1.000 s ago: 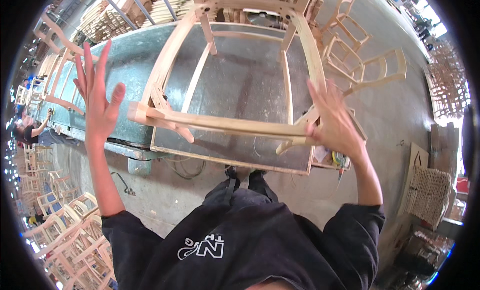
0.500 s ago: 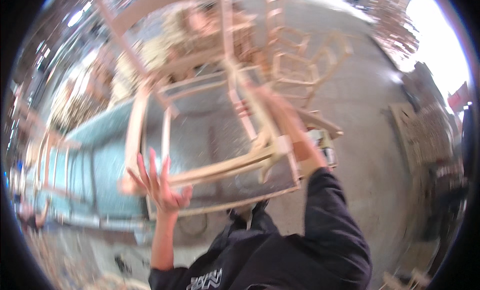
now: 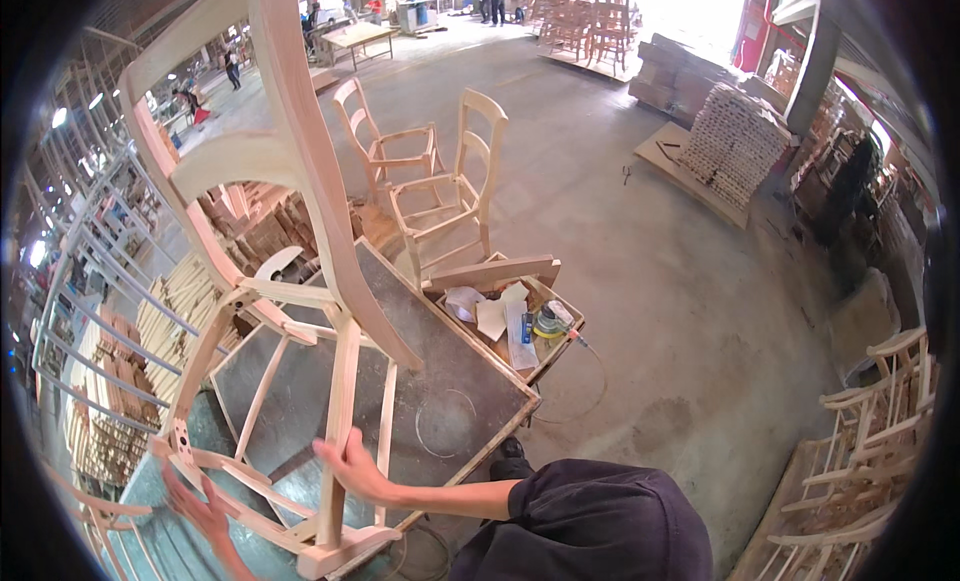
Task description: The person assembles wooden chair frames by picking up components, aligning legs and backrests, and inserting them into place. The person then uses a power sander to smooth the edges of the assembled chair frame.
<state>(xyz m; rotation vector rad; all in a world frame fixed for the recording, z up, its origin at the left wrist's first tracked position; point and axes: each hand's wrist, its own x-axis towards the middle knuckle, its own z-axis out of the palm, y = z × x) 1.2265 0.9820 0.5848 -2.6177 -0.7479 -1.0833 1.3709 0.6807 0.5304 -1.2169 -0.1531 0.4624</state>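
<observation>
A large unfinished wooden chair frame (image 3: 300, 181) stands tilted on the dark workbench top (image 3: 450, 381), with its curved back rising toward the upper left. My right hand (image 3: 350, 466) grips one of the frame's upright rails near the bench's front edge. My left hand (image 3: 195, 501) holds the lower side rail of the same frame at the bottom left, its fingers spread along the wood. My dark sleeve reaches in from the lower right.
A wooden tray (image 3: 540, 281) with papers and a small power tool sits at the bench's right end. Two bare chairs (image 3: 440, 201) stand on the concrete floor behind. Stacked wood parts (image 3: 735, 141) lie at the back right, chair frames (image 3: 870, 461) at right, a metal rack (image 3: 90, 281) at left.
The chair frame has been swung from lying flat to standing tilted. My left hand went from open in the air onto the frame's lower rail. The view turned toward the hall.
</observation>
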